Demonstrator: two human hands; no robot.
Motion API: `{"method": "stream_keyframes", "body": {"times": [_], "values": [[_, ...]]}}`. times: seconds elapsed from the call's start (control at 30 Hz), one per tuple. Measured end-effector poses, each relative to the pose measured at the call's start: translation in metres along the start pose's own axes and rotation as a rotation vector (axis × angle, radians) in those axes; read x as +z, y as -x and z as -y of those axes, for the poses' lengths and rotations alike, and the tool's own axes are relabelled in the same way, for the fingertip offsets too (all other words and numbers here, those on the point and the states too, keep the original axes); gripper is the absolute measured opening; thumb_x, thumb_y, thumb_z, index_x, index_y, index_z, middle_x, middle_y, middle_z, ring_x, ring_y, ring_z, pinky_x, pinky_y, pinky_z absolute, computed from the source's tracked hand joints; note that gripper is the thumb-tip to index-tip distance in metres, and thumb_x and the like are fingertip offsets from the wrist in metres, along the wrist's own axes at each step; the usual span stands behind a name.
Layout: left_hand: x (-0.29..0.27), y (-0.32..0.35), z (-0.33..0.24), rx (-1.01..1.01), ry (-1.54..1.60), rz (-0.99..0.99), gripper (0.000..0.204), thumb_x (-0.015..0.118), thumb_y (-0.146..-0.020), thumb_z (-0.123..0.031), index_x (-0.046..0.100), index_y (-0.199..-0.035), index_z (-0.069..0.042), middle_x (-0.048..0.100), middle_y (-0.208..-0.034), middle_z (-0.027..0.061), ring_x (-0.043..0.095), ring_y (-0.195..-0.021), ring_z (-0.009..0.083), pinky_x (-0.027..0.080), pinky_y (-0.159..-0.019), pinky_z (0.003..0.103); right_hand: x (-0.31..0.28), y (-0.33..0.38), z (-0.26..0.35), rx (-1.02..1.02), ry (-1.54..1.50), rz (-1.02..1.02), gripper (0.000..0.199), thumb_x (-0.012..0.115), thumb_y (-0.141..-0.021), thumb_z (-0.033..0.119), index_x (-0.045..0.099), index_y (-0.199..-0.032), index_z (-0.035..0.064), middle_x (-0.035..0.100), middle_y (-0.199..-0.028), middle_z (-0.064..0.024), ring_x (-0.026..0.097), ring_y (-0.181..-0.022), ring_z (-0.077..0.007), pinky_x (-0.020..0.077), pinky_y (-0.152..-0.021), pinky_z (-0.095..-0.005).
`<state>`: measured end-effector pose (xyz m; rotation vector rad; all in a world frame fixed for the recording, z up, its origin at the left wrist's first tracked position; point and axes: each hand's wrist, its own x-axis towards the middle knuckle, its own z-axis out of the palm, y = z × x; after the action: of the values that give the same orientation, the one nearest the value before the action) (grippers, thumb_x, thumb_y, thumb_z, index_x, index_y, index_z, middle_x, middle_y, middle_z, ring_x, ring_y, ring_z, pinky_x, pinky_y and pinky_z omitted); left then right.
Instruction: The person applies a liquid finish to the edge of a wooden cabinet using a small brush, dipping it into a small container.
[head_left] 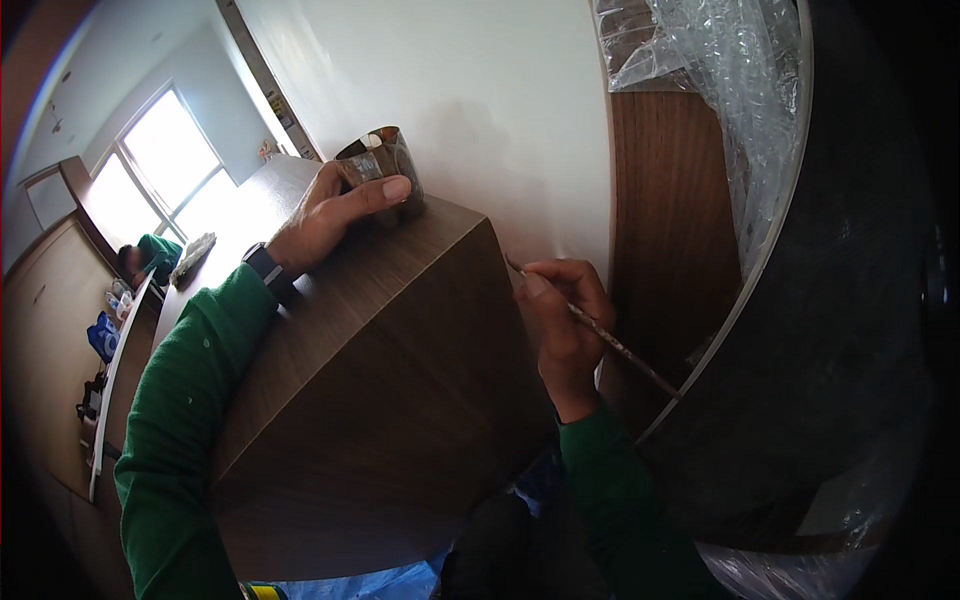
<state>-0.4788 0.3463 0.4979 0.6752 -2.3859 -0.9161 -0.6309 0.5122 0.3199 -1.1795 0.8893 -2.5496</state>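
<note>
My right hand pinches a thin brush, tip touching the white wall just beyond the counter corner. My left hand grips a small metal tin standing on the counter top. Hands are apart. Plastic wrap hangs above the right hand; a window lies far beyond the left hand.

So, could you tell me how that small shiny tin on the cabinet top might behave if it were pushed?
The tin looks like thin metal, so it is probably light and would slide on the smooth wood-look cabinet top. It stands close to the corner edge, so a shove could knock it off. The left hand rests against it, likely steadying it.
</note>
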Motion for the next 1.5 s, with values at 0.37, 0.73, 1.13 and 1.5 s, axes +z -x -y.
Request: {"method": "stream_keyframes", "body": {"times": [0.37, 0.73, 1.13, 1.5], "values": [[-0.003, 0.000, -0.006, -0.007, -0.021, 0.095, 0.084, 0.073, -0.083, -0.055, 0.047, -0.139, 0.002, 0.061, -0.122, 0.0097, 0.056, -0.116, 0.0203, 0.040, -0.105, 0.035, 0.015, 0.011, 0.002, 0.104, -0.080, -0.151, 0.014, 0.063, -0.098, 0.011, 0.063, -0.104, -0.0009, 0.072, -0.088, -0.0101, 0.069, -0.082, -0.0134, 0.0541, -0.077, -0.0274], [0.000, 0.007, -0.010, 0.012, -0.053, -0.032, 0.087, 0.073, -0.080, -0.061, 0.057, -0.127, 0.011, 0.065, -0.113, 0.0197, 0.062, -0.107, 0.0251, 0.045, -0.101, 0.033, 0.025, 0.011, -0.001, 0.129, -0.147, -0.182, 0.015, 0.063, -0.099, 0.014, 0.062, -0.105, -0.0001, 0.074, -0.090, -0.0121, 0.066, -0.080, -0.0124, 0.0530, -0.076, -0.0270], [-0.009, 0.000, 0.007, -0.028, -0.036, -0.013, 0.107, 0.077, -0.075, -0.066, 0.042, -0.136, 0.014, 0.059, -0.123, 0.0237, 0.057, -0.116, 0.0276, 0.042, -0.106, 0.035, 0.018, 0.016, -0.002, 0.104, -0.153, -0.150, 0.014, 0.062, -0.099, 0.012, 0.061, -0.105, -0.0009, 0.073, -0.091, -0.0131, 0.066, -0.081, -0.0137, 0.0536, -0.077, -0.0282], [-0.011, -0.001, 0.007, -0.033, 0.015, 0.010, 0.116, 0.078, -0.073, -0.066, 0.032, -0.139, 0.018, 0.054, -0.129, 0.0260, 0.054, -0.124, 0.0291, 0.039, -0.110, 0.037, 0.000, 0.092, 0.012, 0.259, -0.087, -0.144, 0.016, 0.066, -0.096, 0.008, 0.059, -0.108, -0.0003, 0.072, -0.097, -0.0142, 0.067, -0.084, -0.0149, 0.0546, -0.078, -0.0294]]}}
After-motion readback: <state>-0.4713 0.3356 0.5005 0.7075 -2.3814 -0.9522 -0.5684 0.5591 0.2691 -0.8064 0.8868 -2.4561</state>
